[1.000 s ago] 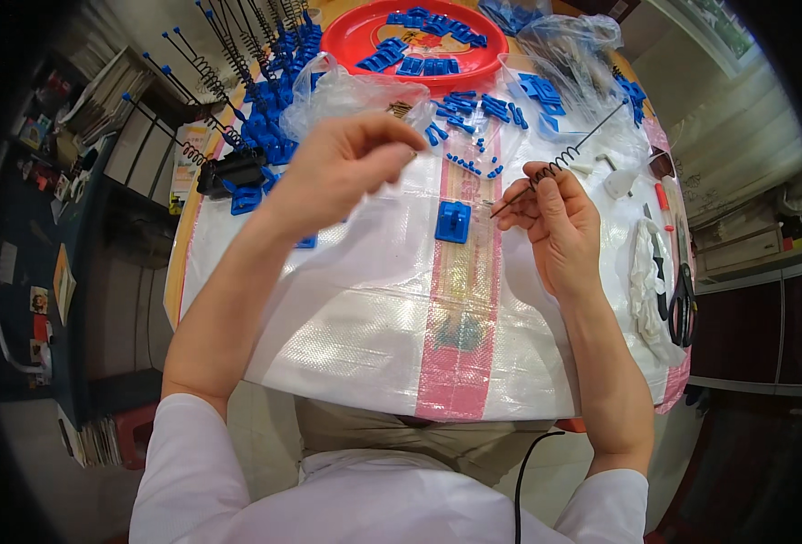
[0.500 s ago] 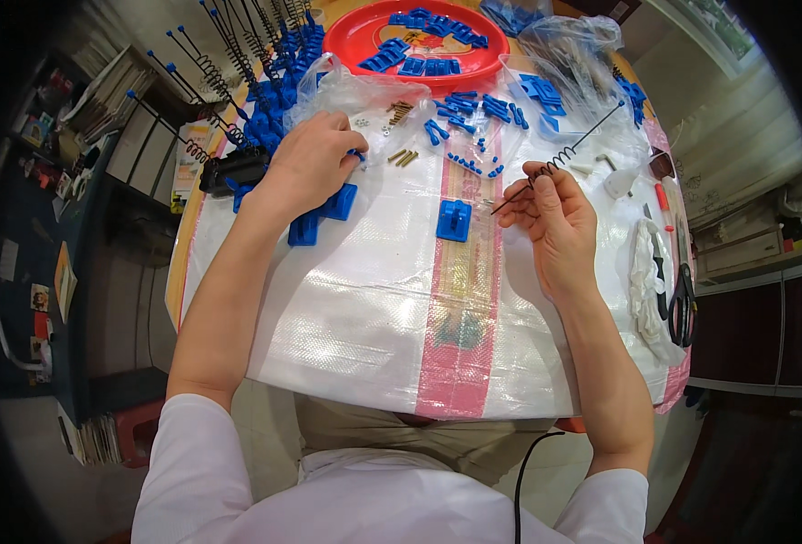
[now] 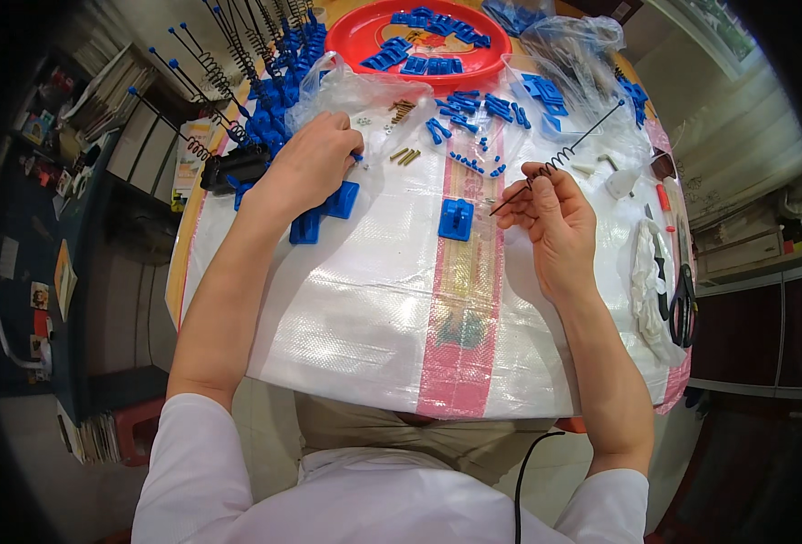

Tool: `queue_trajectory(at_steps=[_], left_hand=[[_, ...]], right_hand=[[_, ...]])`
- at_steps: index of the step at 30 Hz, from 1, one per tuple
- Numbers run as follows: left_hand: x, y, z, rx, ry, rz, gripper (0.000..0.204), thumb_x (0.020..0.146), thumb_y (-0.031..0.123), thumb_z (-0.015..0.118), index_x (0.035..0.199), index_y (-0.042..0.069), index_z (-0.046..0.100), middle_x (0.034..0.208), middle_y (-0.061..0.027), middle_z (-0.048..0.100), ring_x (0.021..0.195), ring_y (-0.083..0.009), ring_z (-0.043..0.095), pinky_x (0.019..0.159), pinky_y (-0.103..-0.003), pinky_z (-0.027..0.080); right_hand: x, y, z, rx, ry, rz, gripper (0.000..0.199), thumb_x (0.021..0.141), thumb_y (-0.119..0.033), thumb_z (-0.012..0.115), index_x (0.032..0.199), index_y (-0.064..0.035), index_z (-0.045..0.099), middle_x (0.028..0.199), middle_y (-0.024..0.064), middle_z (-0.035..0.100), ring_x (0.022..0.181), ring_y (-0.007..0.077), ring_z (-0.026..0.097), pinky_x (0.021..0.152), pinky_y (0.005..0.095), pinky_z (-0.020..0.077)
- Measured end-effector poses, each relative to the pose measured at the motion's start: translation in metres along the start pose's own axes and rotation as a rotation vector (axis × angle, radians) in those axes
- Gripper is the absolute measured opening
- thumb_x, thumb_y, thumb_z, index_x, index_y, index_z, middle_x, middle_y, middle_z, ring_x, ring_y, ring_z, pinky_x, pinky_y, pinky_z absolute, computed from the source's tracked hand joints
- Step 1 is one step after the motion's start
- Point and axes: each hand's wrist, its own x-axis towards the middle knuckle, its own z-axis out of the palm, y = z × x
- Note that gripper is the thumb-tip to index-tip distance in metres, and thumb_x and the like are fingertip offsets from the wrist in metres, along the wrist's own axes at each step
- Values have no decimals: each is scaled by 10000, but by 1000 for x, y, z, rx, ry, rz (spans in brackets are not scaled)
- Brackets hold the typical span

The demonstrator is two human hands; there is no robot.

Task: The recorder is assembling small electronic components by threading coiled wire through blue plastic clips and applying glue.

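Note:
My right hand [image 3: 550, 213] pinches a thin black rod with a coiled spring section [image 3: 559, 158], held slanted above the white woven sheet [image 3: 355, 308]. A square blue plastic base [image 3: 456, 218] lies just left of that hand. My left hand [image 3: 315, 159] reaches out over the sheet, fingers curled at small brass screws [image 3: 404, 155] and tiny metal bits beside a clear plastic bag [image 3: 364, 91]. Two more blue plastic pieces [image 3: 326, 210] lie under and beside its wrist. Whether the left fingers hold anything is hidden.
A red round tray [image 3: 364, 36] with blue parts stands at the far edge. Several assembled black spring rods on blue bases [image 3: 247, 82] crowd the far left. Loose blue clips [image 3: 473, 109] lie scattered. Scissors [image 3: 686, 304] and a white cloth [image 3: 647, 272] lie at the right edge.
My left hand dropped from mid-air and moved left and forward to the screws by the plastic bag. The right hand with the spring rod has stayed nearly still.

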Motion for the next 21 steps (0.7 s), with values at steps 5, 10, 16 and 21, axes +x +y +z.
queue_trajectory(at_steps=[5,10,16,21], left_hand=[[2,0,-2,0,133,-37,163,840,29,682,996,-16,677,982,-150,643,957,-311,631,863,-386,514],[9,34,-18,-450,155,-207,156,866,33,676,1019,7,678,971,-87,684,889,-154,642,824,-304,514],[8,53,6,-1059,168,-111,134,898,26,692,1029,6,678,958,-27,700,919,-106,635,834,-280,512],[10,74,5,-1356,6,-269,173,891,22,725,1059,2,687,1010,-37,705,918,-102,639,835,-264,510]], right_hand=[[0,-1,1,-6,1,-3,291,1073,-216,542,1216,36,567,974,130,691,832,194,705,726,297,585],[-1,0,-3,-19,2,-6,286,1073,-210,539,1218,35,566,981,132,694,840,195,708,729,295,583],[-1,0,2,-53,-15,-23,303,1078,-222,529,1235,36,547,995,140,683,859,205,699,747,308,576],[-2,-2,4,-87,1,-49,308,1082,-227,521,1241,37,540,1006,142,677,868,208,695,759,317,575]])
